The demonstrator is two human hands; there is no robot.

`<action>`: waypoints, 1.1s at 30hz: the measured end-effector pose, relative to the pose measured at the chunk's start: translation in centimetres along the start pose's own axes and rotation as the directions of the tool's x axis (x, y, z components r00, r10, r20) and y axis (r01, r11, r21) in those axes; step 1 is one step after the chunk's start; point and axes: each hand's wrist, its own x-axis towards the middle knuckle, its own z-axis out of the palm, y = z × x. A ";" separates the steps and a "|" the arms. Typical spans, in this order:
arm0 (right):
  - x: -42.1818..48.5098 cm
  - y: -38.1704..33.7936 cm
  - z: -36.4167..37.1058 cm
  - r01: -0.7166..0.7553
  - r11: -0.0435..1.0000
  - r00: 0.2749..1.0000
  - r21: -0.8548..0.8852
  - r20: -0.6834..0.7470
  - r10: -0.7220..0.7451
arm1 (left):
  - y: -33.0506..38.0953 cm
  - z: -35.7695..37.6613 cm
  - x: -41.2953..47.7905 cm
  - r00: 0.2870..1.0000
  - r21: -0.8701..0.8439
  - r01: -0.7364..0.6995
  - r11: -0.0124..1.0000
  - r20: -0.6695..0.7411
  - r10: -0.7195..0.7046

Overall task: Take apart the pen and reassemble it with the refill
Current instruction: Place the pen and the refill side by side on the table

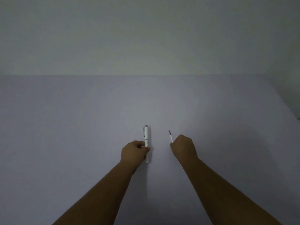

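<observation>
A: Two pieces in play. Pen (146,140) is in the left hand (134,152), pinched near its middle, clip end pointing away, tip end toward the wrist. It sits low over the desk (81,127); can't tell if the tip touches it.

B: And the refill?

A: Refill (171,136) is in the right hand (184,147), fist clenched round its lower part, dark end sticking up and away. Well apart from the pen.

B: Pen looks whole to me.

A: Same. Ring at mid-barrel reads closed, so I'd judge the barrel isn't opened yet, or it's already shut again. Can't tell which from this.

B: Risks?

A: Both hands are occupied. Unscrewing needs two hands on the pen, so the refill likely gets parked on the desk. It's thin and round; it could roll off. Also dim light, small parts: a spring, if there is one, could drop out unnoticed when the barrel splits.

B: Insertion?

A: Fist grip is coarse. Poor alignment could jam or bend the refill.
</observation>
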 end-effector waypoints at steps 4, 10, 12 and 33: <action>0.0 -0.2 0.6 -0.001 1.000 1.000 0.015 0.001 0.001 | -0.6 0.7 0.8 1.000 0.100 0.000 0.995 -0.026 0.002; -2.1 -1.2 2.5 0.013 0.981 0.999 0.195 0.041 -0.021 | -1.6 1.5 0.8 0.996 0.182 -0.039 0.983 -0.078 0.054; -2.5 -1.4 3.2 0.009 0.976 0.999 0.219 0.047 -0.019 | -1.7 1.7 0.8 0.994 0.197 -0.046 0.979 -0.086 0.064; -2.4 -1.6 4.6 0.040 0.981 0.998 0.189 0.031 -0.047 | -2.2 2.1 1.2 0.992 0.266 -0.065 0.962 -0.086 0.091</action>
